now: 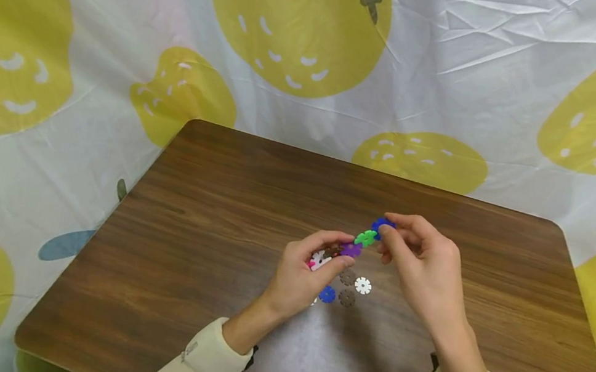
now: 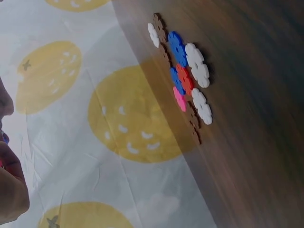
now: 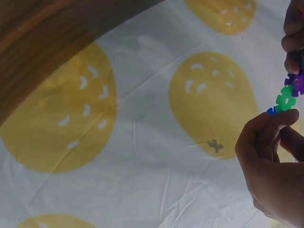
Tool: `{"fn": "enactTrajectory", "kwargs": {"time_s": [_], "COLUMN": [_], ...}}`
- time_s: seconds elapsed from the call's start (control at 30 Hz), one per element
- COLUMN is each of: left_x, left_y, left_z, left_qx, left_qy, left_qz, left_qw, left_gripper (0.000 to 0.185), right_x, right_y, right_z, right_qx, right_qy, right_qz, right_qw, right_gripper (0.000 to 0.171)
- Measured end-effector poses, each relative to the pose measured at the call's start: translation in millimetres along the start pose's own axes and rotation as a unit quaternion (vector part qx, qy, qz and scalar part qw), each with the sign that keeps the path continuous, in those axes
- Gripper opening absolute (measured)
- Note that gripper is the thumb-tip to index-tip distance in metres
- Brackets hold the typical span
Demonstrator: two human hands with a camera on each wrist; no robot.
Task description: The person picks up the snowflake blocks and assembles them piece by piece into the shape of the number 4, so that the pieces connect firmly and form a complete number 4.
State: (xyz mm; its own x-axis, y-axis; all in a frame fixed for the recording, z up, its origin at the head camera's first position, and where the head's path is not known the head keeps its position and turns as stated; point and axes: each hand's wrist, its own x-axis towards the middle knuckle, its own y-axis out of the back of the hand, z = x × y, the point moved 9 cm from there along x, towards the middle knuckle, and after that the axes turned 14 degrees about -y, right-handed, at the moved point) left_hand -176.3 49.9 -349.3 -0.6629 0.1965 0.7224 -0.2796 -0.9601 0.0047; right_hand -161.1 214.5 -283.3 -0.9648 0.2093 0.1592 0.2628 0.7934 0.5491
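Observation:
Small notched plastic discs are joined in a chain held above the table between both hands. My left hand (image 1: 295, 275) grips the purple disc (image 1: 351, 249) between thumb and fingers. Slotted onto it is a green disc (image 1: 365, 238), and beyond that a blue disc (image 1: 382, 226) that my right hand (image 1: 429, 270) pinches by thumb and forefinger. In the right wrist view, the right fingers cover most of the blue disc, right at the green disc (image 3: 285, 99). Part of the chain's left end is hidden by the left hand.
Loose discs lie flat on the brown wooden table (image 1: 253, 187) below the hands, among them a white disc (image 1: 363, 285), a red disc (image 2: 184, 79) and a pink disc (image 2: 179, 99). A white curtain (image 1: 307, 112) with yellow fruit prints hangs behind the table.

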Motion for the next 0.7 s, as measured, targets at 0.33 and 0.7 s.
{"fn": "enactTrajectory", "kwargs": {"time_s": [0.33, 0.7], "left_x": [1.9, 1.4], "left_y": [2.1, 0.8], "left_z": [-0.5, -1.0], "left_qx": [0.014, 0.014], "left_qy": [-0.019, -0.037], "left_qz": [-0.007, -0.01], "left_qw": [0.9997, 0.9992], "left_gripper": [0.029, 0.029], "right_x": [3, 3], "right_y": [-3, -5], "right_z": [11, 13], "right_qx": [0.051, 0.058], "right_qy": [-0.056, -0.072], "right_qz": [-0.012, -0.006], "right_qw": [0.997, 0.996], "right_gripper": [0.022, 0.021]}}
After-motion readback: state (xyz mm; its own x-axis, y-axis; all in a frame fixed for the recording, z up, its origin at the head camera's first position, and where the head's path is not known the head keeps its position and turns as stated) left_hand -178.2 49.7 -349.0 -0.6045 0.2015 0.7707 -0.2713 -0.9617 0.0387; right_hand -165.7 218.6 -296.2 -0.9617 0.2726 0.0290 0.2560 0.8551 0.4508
